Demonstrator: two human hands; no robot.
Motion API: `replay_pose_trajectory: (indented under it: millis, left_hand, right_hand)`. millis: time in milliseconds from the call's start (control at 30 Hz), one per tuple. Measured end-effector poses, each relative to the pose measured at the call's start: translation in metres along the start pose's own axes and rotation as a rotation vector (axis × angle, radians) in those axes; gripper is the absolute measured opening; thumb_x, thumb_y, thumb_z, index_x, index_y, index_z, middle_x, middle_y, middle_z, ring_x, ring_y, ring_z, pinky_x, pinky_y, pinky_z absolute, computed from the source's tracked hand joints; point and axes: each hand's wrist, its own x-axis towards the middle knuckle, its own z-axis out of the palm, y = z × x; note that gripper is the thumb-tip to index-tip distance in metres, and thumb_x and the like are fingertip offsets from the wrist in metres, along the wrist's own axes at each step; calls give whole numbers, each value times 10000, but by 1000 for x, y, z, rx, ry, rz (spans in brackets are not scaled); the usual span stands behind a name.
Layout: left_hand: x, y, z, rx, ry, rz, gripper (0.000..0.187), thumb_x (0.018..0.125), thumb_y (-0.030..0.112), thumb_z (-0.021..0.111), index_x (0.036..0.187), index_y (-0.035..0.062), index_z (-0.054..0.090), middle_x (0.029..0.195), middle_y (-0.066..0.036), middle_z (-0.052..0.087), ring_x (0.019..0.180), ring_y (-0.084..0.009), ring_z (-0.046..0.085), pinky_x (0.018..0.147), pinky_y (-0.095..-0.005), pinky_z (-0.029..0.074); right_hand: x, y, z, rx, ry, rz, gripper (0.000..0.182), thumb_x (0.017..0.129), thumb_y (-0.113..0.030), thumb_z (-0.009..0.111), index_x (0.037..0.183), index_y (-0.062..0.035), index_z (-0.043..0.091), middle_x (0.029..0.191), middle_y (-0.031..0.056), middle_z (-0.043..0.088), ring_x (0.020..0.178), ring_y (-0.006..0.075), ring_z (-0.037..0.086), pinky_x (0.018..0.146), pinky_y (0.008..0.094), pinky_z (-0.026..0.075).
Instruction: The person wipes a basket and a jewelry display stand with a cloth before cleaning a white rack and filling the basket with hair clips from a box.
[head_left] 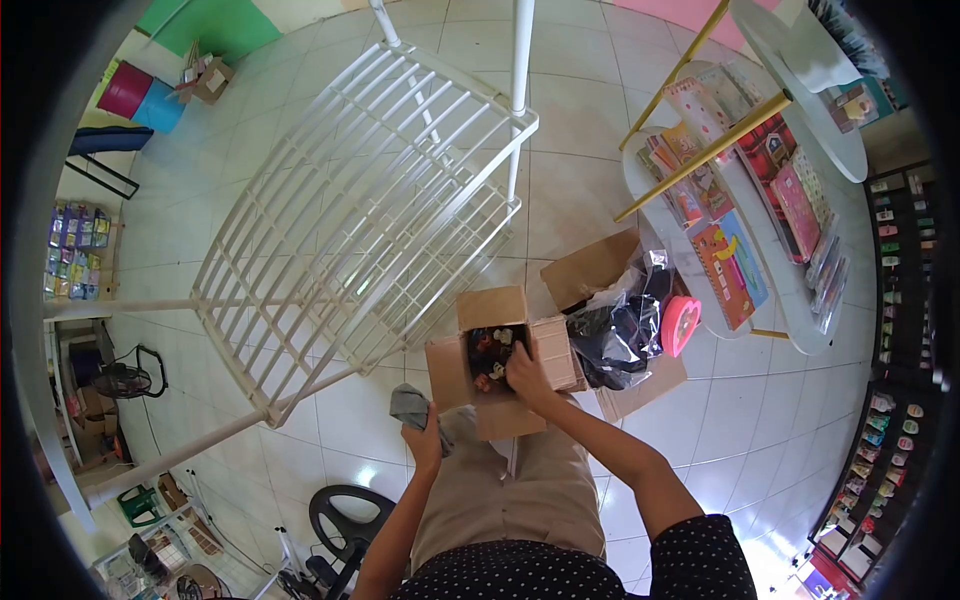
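An open cardboard box with its flaps spread stands in front of my legs, holding small dark, red and cream items. My right hand reaches in at the box's right side, its fingers bent against the items; what they grip, if anything, is too small to tell. Left of the box, my left hand is closed on a grey cloth, part of which hangs down beside the box.
A white wire rack stands ahead on the left. To the right are a larger box with black plastic bags, a pink heart-shaped box and a tiered shelf of notebooks. A black round-based object lies lower left.
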Motion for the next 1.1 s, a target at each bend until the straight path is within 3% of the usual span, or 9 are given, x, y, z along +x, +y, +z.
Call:
replay_pose_trajectory:
  millis: [33,267,367,467,533,600,800,1033,1100]
  left_hand:
    - [1,4,1,-3,-2,3,260,758,203,611,710,-42,541,663,-60,552,600,-132,484,563,-291,402]
    - [-2,44,-12,-57,-49,-10,211,762,163,603,701,-29,540,661,-41,546,601,-115,480,564,-259,396]
    - [1,45,-15,-94,-99,-22,178,754,145,597,761,-25,546,705,-44,550,650,-120,494,607,-259,402]
    - [1,62,-14,-246,-215,-171,218,748,145,570,892,-14,528,811,-57,556,748,-133,514,696,-264,405]
    - [3,82,-16,-375,-281,-294,277,748,155,547,970,-7,510,882,-67,559,809,-142,523,750,-268,403]
    - [6,104,-22,-591,-728,-492,396,750,191,501,1092,-1,444,999,-84,543,908,-171,519,831,-282,386]
    - [-5,175,-19,-646,-1118,-282,555,757,262,459,1220,-19,339,1113,-115,501,1025,-207,477,919,-316,325]
    - [-19,218,-25,-552,-700,-128,509,742,119,564,1181,-19,346,1056,-116,506,952,-170,499,850,-291,380]
    - [-21,226,-26,-396,-698,125,447,766,143,526,1171,7,397,1065,-74,512,948,-165,510,807,-264,404]
  right_hand:
    - [3,-1,6,23,47,-14,183,680,-116,466,756,21,560,714,137,548,980,287,446,979,559,152]
    - [12,-5,20,152,45,83,123,687,-102,469,659,-5,539,566,111,517,727,250,546,997,479,202]
    - [11,2,-8,228,-5,63,108,654,-87,520,730,-15,544,607,102,537,734,236,552,984,464,228]
    - [7,19,-68,339,-163,81,323,614,-107,622,906,-23,514,766,123,557,806,253,546,973,464,237]
    - [6,31,-124,791,-112,253,577,552,-166,721,1042,-35,445,959,141,527,928,278,520,979,454,223]
    - [10,38,-176,932,-62,261,602,561,-172,727,1066,-36,430,1014,139,505,981,280,490,980,448,225]
    - [18,31,-275,1037,197,202,592,569,-136,712,1083,-67,429,1080,126,476,1010,278,465,963,442,242]
    - [30,17,-359,958,460,147,357,591,-112,682,914,-63,538,994,74,501,882,227,491,878,371,335]
    - [34,12,-360,1138,420,214,282,626,-112,666,872,-57,541,957,54,505,854,189,492,816,327,367]
